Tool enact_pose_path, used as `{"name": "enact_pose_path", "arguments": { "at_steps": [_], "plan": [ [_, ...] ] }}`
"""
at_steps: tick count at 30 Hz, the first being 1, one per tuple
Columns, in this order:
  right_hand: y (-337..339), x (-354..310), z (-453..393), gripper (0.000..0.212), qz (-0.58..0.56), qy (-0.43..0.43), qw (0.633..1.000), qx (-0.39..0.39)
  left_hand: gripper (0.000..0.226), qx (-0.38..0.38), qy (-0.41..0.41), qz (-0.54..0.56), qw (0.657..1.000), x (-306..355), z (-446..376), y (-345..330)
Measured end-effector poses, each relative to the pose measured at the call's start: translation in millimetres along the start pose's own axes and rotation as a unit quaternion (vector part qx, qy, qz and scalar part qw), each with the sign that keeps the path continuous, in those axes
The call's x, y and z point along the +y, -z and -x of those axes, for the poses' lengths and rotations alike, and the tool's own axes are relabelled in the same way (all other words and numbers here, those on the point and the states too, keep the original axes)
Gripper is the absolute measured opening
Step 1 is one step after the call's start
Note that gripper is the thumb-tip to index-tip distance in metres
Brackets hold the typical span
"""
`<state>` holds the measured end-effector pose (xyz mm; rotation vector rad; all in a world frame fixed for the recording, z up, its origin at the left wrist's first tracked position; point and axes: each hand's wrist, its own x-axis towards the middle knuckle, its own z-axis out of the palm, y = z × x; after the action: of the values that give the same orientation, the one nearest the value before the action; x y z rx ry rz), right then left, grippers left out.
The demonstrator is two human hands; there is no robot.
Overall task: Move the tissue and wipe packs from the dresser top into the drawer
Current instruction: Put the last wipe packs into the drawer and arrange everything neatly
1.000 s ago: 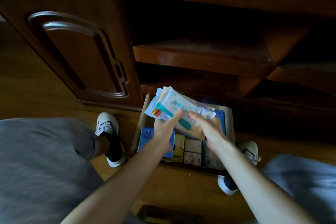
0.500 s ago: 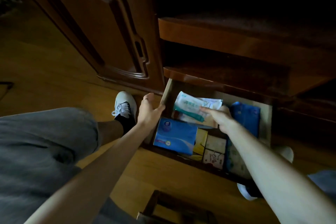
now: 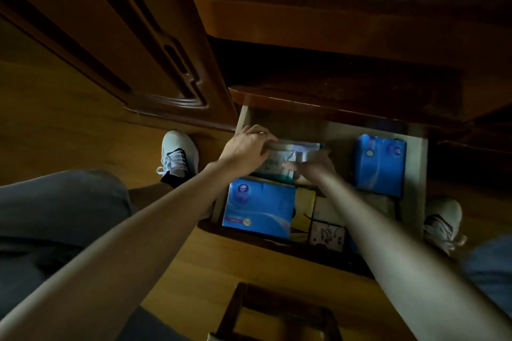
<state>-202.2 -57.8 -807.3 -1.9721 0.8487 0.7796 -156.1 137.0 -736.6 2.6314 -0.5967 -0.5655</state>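
Dim wooden furniture fills my view: a dark dresser (image 3: 332, 22) above and its bottom drawer (image 3: 415, 174) pulled out over a yellow-brown floor (image 3: 55, 119). I look straight down between my knees, one pale shoe (image 3: 180, 152) to the left of the drawer and another shoe (image 3: 443, 221) to its right.

Both my hands are inside the drawer at its back left corner. My left hand (image 3: 246, 152) has its fingers curled over the top edge of a pale wipe pack (image 3: 293, 155), so that grip is clenched on the pack. My right hand (image 3: 313, 166) lies against the pack's near right side; it is blurred, and I cannot tell whether its fingers clasp the pack or only press flat against it. The pack sits low, inside the drawer walls, tilted up on edge rather than lying flat.

Other packs already lie in the drawer: a blue tissue pack (image 3: 260, 207) at the front left corner, another blue pack (image 3: 379, 163) by the right wall, and yellow and pale packs (image 3: 304, 207) between them at the front.

I judge the job to be well along, with this pack in its last stage of being settled. The dresser top is out of view, so I cannot say whether more packs wait up there. What remains here, I think, is letting go, and perhaps closing the drawer.
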Motion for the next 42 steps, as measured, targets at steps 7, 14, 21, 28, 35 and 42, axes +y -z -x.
{"name": "enact_pose_path", "arguments": {
  "at_steps": [7,14,21,28,35,42],
  "plan": [
    [30,25,9,0.088,0.053,0.136,0.987,0.068,0.08,-0.158,-0.012,-0.148,0.976,1,-41,-24],
    [28,28,-12,0.065,0.19,0.157,0.969,0.018,0.09,-0.219,0.003,-0.147,0.965,1,-55,-26],
    [30,34,-6,0.077,0.239,0.148,0.959,0.022,0.082,-0.21,-0.007,-0.163,0.964,2,-53,-28],
    [44,5,72,0.05,0.103,0.345,0.931,0.066,0.064,-0.117,0.009,-0.081,0.99,12,-34,2],
    [-23,13,149,0.133,0.43,0.423,0.798,-0.011,0.034,0.05,0.03,0.044,0.997,0,23,34],
    [-41,33,160,0.142,0.41,0.412,0.813,0.04,0.042,0.045,0.028,0.09,0.995,-4,83,39]
  ]
}}
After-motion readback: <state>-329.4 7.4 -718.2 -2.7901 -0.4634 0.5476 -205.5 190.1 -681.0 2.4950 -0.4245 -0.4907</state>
